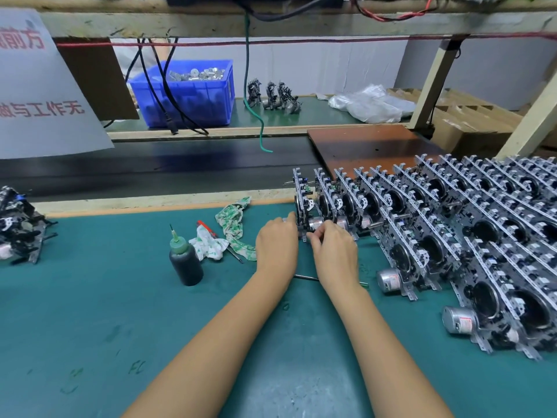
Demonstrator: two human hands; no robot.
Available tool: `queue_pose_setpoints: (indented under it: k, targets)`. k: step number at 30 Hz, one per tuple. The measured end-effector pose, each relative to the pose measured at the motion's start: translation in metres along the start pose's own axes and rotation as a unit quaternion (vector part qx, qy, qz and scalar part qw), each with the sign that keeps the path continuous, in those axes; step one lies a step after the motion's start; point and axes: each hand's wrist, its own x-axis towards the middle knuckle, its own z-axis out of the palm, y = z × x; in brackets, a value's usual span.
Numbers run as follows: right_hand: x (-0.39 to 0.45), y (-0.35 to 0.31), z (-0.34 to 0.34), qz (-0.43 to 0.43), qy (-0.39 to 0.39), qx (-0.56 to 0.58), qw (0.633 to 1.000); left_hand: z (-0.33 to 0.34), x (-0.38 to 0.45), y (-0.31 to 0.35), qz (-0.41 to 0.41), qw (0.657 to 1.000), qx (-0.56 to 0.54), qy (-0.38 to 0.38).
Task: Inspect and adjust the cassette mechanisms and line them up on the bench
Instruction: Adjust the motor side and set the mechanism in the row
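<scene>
A cassette mechanism point(302, 203) of black and silver metal stands upright on edge at the left end of a long row of mechanisms point(452, 206) on the green bench mat point(120, 312). My left hand point(275, 245) touches its lower left side with the fingertips. My right hand point(333, 251) pinches its lower front edge near the small silver motor. More mechanisms point(506, 297) stand in nearer rows on the right. A loose pile of mechanisms point(18, 227) lies at the far left.
A dark bottle with a green needle cap point(184, 260) stands left of my hands, beside crumpled rags point(229, 233) and a red-handled tool point(208, 230). A thin screwdriver point(304, 277) lies under my wrists. Behind run a black conveyor belt point(150, 167), a blue crate point(187, 92) and a brown board point(370, 143).
</scene>
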Motion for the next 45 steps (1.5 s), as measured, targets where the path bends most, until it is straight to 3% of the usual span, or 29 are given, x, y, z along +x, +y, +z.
queue_pose_setpoints:
  k: [4,8,15,18,22,26,30,34,37,39,42,45]
  targets:
    - [-0.003,-0.003,-0.008,-0.011,0.014,0.000,1.000,-0.009,-0.010,-0.007,0.022,0.999,-0.026,-0.006]
    - [-0.018,-0.021,-0.016,-0.074,0.013,0.105,0.992,-0.035,-0.041,-0.019,0.024,0.989,-0.140,0.042]
    - [-0.057,-0.083,-0.022,-0.182,-0.098,0.202,0.957,-0.092,-0.104,-0.076,-0.033,0.978,-0.148,0.143]
    - [-0.076,-0.121,-0.019,-0.249,-0.140,0.234,0.929,-0.115,-0.126,-0.105,-0.056,0.956,-0.206,0.200]
    - [-0.098,-0.177,0.006,-0.315,-0.221,0.220,0.896,-0.126,-0.139,-0.152,-0.153,0.937,-0.197,0.245]
    - [-0.101,-0.225,0.056,-0.318,-0.303,0.143,0.887,-0.129,-0.144,-0.223,-0.232,0.943,-0.053,0.231]
    - [-0.092,-0.285,0.103,-0.417,-0.271,0.076,0.864,-0.147,-0.146,-0.312,-0.273,0.931,0.051,0.235]
    - [-0.088,-0.342,0.136,-0.539,-0.172,0.012,0.825,-0.175,-0.143,-0.377,-0.342,0.934,0.089,0.044]
    - [-0.088,-0.376,0.155,-0.602,-0.162,-0.032,0.782,-0.185,-0.141,-0.390,-0.360,0.929,0.082,-0.034]
    - [-0.085,-0.390,0.162,-0.619,-0.206,-0.085,0.753,-0.182,-0.145,-0.390,-0.351,0.931,0.087,-0.042]
    - [-0.075,-0.394,0.161,-0.608,-0.267,-0.111,0.739,-0.178,-0.156,-0.386,-0.336,0.937,0.096,0.013]
    - [-0.074,-0.386,0.154,-0.624,-0.233,-0.089,0.740,-0.180,-0.166,-0.380,-0.311,0.947,0.067,0.045]
